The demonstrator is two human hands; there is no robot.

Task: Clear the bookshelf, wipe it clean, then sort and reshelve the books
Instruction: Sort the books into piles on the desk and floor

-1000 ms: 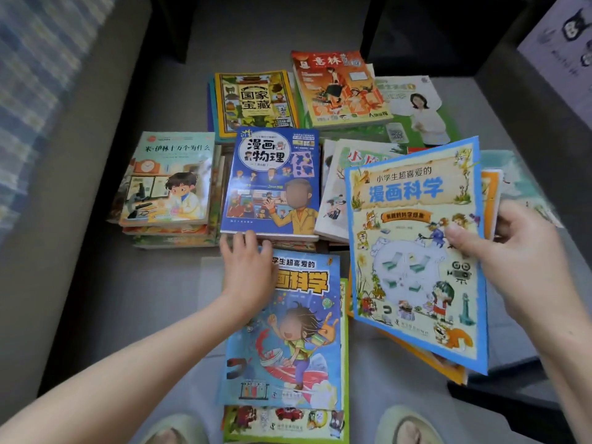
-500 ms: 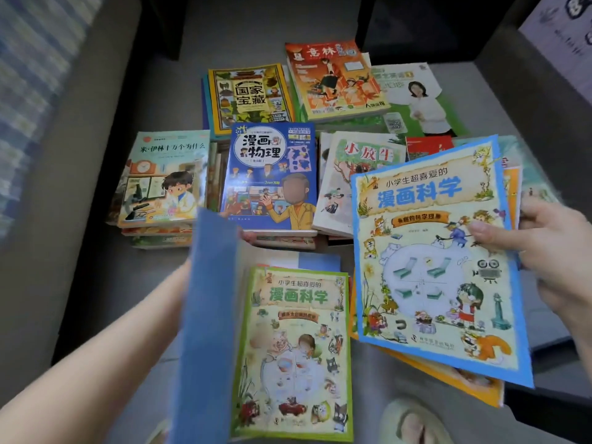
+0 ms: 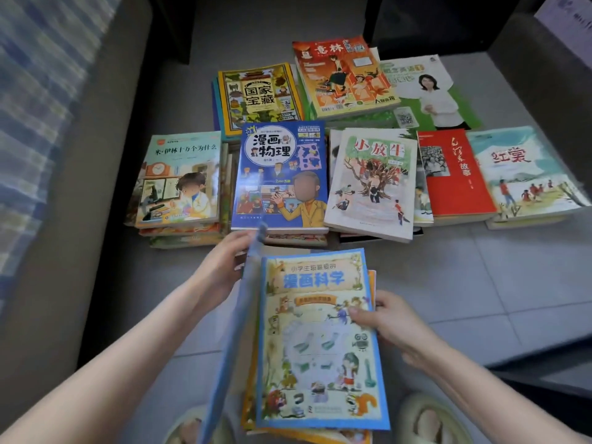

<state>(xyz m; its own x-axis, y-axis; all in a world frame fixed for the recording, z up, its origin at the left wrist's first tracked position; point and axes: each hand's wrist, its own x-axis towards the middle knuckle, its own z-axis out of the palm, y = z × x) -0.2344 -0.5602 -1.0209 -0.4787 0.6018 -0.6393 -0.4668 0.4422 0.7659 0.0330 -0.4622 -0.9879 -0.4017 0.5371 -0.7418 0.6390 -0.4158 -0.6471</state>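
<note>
Several piles of children's books lie on the grey tiled floor (image 3: 480,283). My right hand (image 3: 389,325) grips a blue-bordered comic science book (image 3: 317,344) by its right edge, with thin books under it, over a low pile in front of me. My left hand (image 3: 224,264) holds a thin blue book (image 3: 238,331) tilted up on edge, just left of that pile. Behind them lie a blue comic physics book (image 3: 282,174), a tree-cover book (image 3: 371,184), a red book (image 3: 455,174) and a pale green one (image 3: 525,174).
A grey sofa edge with a blue checked cloth (image 3: 41,123) runs along the left. Dark furniture (image 3: 432,20) stands at the back. Further book piles lie at the far side: a yellow one (image 3: 259,97) and an orange one (image 3: 342,75). My slippered feet (image 3: 429,421) show at the bottom.
My right hand has brought the blue-bordered book from the right down over the pile in front of me. My left hand has lifted the blue book off that pile and stood it on edge.
</note>
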